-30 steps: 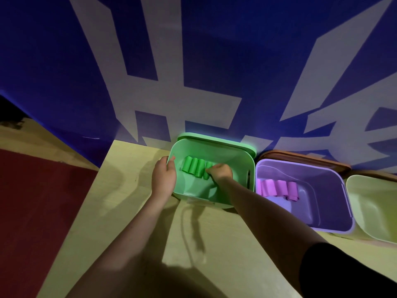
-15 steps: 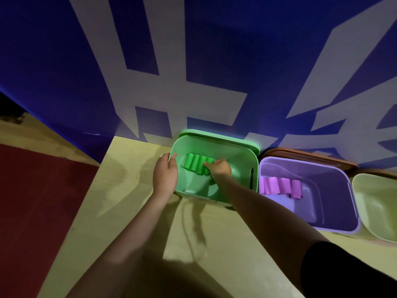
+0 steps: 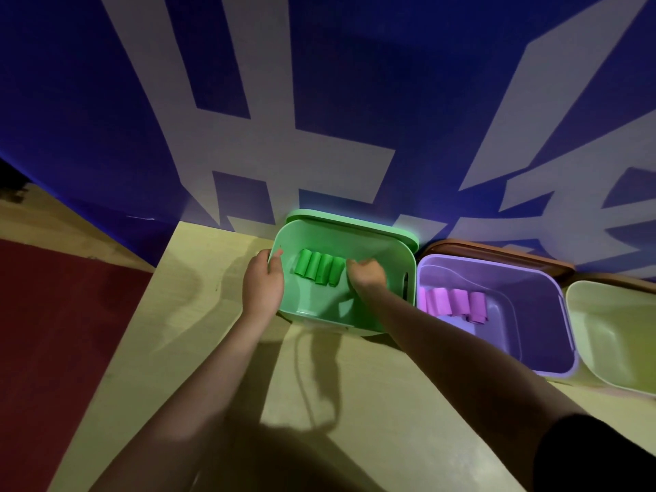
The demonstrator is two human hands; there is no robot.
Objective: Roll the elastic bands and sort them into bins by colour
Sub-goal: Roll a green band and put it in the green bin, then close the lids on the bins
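The green bin (image 3: 376, 250) stands at the back of the pale table (image 3: 213, 349). Several rolled green bands (image 3: 321, 269) lie side by side in a row on its floor. My left hand (image 3: 262, 278) grips the bin's left rim, thumb inside and fingers outside. My right hand (image 3: 365, 275) is inside the bin just right of the row, fingers loosely curled and holding nothing. To the right is the purple bin (image 3: 532, 363), holding several rolled pink bands (image 3: 458, 301).
A pale yellow-green bin (image 3: 610, 332) stands at the far right, cut off by the frame. A green lid (image 3: 355, 225) and a brown lid (image 3: 497, 252) lean behind the bins against the blue-and-white wall. The table's left edge drops to a red floor (image 3: 53, 332).
My right hand has come off the rightmost green roll and shifted slightly right, so the whole row now shows. My left hand keeps its hold on the rim.
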